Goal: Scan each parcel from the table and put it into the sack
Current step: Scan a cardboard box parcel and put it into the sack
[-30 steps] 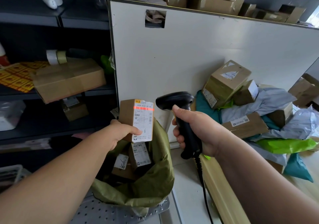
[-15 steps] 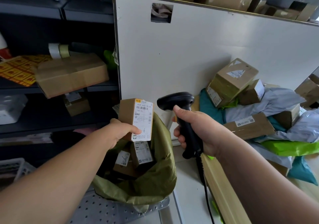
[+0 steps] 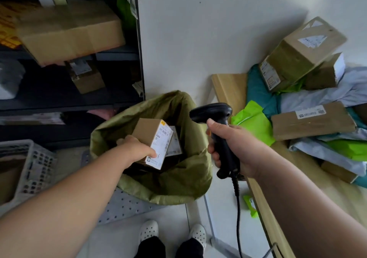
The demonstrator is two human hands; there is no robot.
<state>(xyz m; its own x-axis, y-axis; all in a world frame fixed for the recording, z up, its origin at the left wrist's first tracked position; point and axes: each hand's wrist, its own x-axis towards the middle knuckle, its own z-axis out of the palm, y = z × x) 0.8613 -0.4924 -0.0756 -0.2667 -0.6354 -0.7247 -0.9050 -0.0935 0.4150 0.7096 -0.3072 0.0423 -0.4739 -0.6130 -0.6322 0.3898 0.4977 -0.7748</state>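
My left hand (image 3: 137, 150) grips a small brown cardboard parcel (image 3: 148, 134) with a white label, holding it inside the mouth of the open olive-green sack (image 3: 168, 182). Other labelled boxes (image 3: 174, 144) lie in the sack below it. My right hand (image 3: 234, 150) holds the black corded barcode scanner (image 3: 216, 118) upright, just right of the sack and pointing left. On the wooden table (image 3: 228, 84) to the right lies a heap of parcels: a large taped box (image 3: 299, 53), a flat brown parcel (image 3: 311, 120), and grey, teal and bright green mailer bags (image 3: 254, 120).
A white board (image 3: 198, 39) stands behind the sack and table. Dark shelving (image 3: 59, 98) on the left holds cardboard boxes (image 3: 69, 33) and tape rolls. A white perforated crate (image 3: 29, 168) sits low at the left. The sack stands on a perforated metal plate (image 3: 127, 206). My feet show at the bottom.
My left hand has lowered the small parcel from in front of the scanner down into the sack's mouth. My view has tilted downward. The scanner stays in my right hand.
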